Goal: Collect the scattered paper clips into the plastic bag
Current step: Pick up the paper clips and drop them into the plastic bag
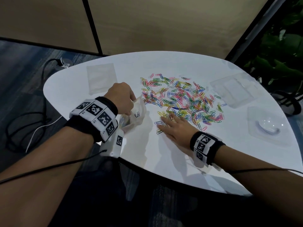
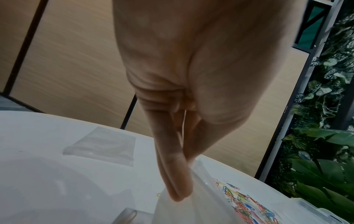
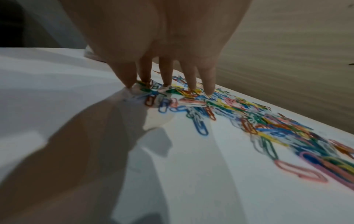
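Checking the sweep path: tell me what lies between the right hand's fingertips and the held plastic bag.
In the head view, bare white table separates the right hand from the plastic bag.

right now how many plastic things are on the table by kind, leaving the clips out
plastic bags: 2, one held in the left hand at, one flat at
clear plastic trays: 2, at and
total: 4
The paper clips are too many to count.
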`<state>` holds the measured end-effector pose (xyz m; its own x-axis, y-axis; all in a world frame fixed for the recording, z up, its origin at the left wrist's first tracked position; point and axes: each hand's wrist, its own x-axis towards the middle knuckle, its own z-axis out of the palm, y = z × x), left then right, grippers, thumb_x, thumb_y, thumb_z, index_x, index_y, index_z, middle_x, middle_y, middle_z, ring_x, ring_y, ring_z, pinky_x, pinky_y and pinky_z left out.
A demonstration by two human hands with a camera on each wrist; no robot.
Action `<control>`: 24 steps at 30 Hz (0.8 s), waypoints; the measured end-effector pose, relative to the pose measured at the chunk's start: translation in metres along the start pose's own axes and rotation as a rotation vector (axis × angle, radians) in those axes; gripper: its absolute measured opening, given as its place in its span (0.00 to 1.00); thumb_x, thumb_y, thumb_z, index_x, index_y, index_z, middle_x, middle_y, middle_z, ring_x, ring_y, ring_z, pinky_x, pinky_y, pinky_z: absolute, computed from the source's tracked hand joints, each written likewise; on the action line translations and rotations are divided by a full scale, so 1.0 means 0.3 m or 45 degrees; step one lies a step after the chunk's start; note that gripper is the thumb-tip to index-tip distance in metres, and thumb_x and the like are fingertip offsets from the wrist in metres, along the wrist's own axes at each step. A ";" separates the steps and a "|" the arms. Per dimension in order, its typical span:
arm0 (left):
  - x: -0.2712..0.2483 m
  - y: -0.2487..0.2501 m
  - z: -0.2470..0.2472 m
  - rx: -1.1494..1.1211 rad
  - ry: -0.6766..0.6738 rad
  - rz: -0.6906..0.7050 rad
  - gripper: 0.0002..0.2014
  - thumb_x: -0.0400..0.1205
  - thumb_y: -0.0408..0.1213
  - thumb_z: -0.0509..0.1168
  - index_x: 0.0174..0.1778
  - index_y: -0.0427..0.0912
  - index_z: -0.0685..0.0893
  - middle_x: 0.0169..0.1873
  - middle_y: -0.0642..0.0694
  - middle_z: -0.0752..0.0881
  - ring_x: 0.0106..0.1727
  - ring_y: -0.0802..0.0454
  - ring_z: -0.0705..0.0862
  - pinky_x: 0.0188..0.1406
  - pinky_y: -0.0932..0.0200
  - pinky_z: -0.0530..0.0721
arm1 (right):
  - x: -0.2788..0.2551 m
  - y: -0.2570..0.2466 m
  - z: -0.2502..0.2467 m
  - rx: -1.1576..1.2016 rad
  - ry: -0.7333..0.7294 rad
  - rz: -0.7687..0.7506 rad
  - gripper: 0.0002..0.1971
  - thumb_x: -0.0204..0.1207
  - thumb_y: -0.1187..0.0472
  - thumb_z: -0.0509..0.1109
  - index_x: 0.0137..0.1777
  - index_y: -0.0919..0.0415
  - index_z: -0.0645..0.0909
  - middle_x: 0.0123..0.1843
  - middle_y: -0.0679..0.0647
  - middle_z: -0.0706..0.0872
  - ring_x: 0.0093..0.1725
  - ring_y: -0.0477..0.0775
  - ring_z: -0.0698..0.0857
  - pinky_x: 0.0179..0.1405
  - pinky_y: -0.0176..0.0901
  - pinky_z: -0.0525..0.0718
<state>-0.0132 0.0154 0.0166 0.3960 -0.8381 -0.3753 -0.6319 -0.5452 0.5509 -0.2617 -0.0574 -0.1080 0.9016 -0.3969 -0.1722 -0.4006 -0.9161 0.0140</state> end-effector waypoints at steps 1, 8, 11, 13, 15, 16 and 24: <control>0.002 0.004 0.004 0.004 -0.006 -0.005 0.15 0.78 0.20 0.63 0.54 0.38 0.89 0.38 0.37 0.93 0.30 0.49 0.93 0.49 0.47 0.93 | 0.001 0.011 0.010 0.042 0.061 -0.001 0.18 0.82 0.57 0.66 0.71 0.52 0.78 0.74 0.59 0.79 0.67 0.74 0.80 0.57 0.69 0.84; 0.003 0.042 0.037 0.036 -0.067 -0.004 0.15 0.79 0.20 0.64 0.55 0.38 0.88 0.38 0.38 0.93 0.32 0.47 0.93 0.49 0.46 0.93 | 0.073 0.072 -0.064 0.141 -0.097 0.226 0.10 0.69 0.77 0.69 0.40 0.61 0.83 0.45 0.56 0.84 0.43 0.58 0.84 0.36 0.44 0.80; 0.004 0.059 0.040 0.042 -0.085 -0.002 0.14 0.80 0.21 0.63 0.55 0.37 0.88 0.40 0.38 0.93 0.34 0.43 0.94 0.50 0.46 0.93 | 0.081 0.129 -0.113 0.488 0.005 0.554 0.08 0.74 0.70 0.71 0.44 0.59 0.91 0.44 0.53 0.91 0.44 0.52 0.87 0.49 0.41 0.87; 0.005 0.068 0.042 0.052 -0.092 -0.002 0.14 0.81 0.22 0.63 0.56 0.36 0.89 0.41 0.39 0.92 0.34 0.43 0.94 0.49 0.46 0.93 | 0.079 0.162 -0.165 0.809 0.123 0.836 0.04 0.73 0.65 0.76 0.43 0.58 0.92 0.40 0.50 0.91 0.39 0.48 0.88 0.47 0.37 0.86; 0.004 0.076 0.047 0.063 -0.113 -0.006 0.13 0.82 0.23 0.63 0.58 0.37 0.89 0.41 0.40 0.92 0.35 0.43 0.94 0.49 0.47 0.93 | 0.078 0.172 -0.223 1.306 0.166 1.019 0.03 0.70 0.66 0.79 0.44 0.60 0.92 0.41 0.53 0.93 0.41 0.51 0.92 0.50 0.41 0.89; 0.003 0.081 0.049 0.071 -0.125 -0.003 0.14 0.82 0.23 0.63 0.59 0.37 0.88 0.40 0.40 0.93 0.35 0.44 0.94 0.49 0.47 0.93 | 0.082 0.161 -0.258 1.615 0.204 1.046 0.04 0.70 0.68 0.79 0.44 0.64 0.91 0.44 0.58 0.93 0.44 0.55 0.92 0.52 0.45 0.90; 0.001 0.098 0.072 -0.030 -0.147 0.004 0.16 0.80 0.22 0.60 0.58 0.38 0.87 0.31 0.40 0.92 0.32 0.47 0.93 0.53 0.49 0.92 | 0.186 -0.031 -0.391 2.755 0.059 0.944 0.13 0.76 0.73 0.71 0.59 0.77 0.82 0.52 0.62 0.88 0.48 0.52 0.88 0.45 0.35 0.90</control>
<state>-0.0460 -0.0004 0.0165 0.3138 -0.8329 -0.4559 -0.6165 -0.5439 0.5693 -0.1886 -0.0774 -0.0023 0.5529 -0.5526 -0.6236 -0.0468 0.7266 -0.6854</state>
